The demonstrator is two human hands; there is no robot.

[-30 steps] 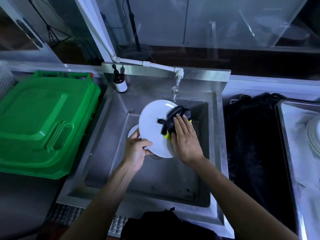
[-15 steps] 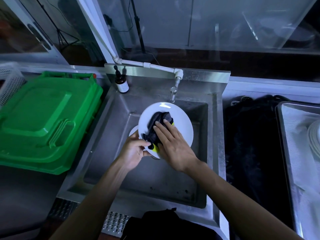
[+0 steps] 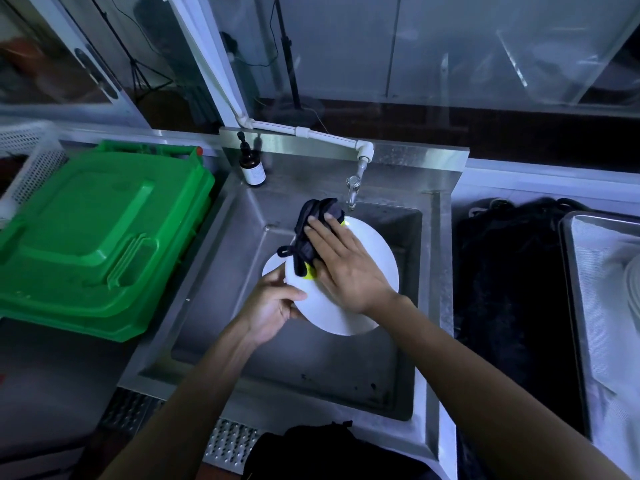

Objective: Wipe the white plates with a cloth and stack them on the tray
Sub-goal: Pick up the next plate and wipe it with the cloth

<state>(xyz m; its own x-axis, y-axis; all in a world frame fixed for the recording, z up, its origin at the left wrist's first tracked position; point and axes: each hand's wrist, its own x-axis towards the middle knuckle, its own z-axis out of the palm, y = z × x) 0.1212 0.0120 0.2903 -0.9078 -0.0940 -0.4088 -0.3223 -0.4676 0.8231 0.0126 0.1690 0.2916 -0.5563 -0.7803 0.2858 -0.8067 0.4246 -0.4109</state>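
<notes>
- left hand (image 3: 272, 306) grips the near-left rim of the white plate (image 3: 360, 292), fingers curled round its edge; the plate is held tilted above the steel sink (image 3: 221, 271)
- right hand (image 3: 349, 271) presses the dark cloth (image 3: 313, 233) flat on the plate's upper left, fingers straight and slightly apart
- farther right, a tray (image 3: 571, 306) on the bench holds stacked plates (image 3: 632, 292); farther left, a green lid (image 3: 100, 237)

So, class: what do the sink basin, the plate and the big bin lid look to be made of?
Sink basin: brushed stainless steel, dull grey sheen with folded corners. Plate: smooth, glossy white, probably ceramic, possibly melamine. Bin lid: moulded green plastic, with rounded ribs and a soft shine.
</notes>
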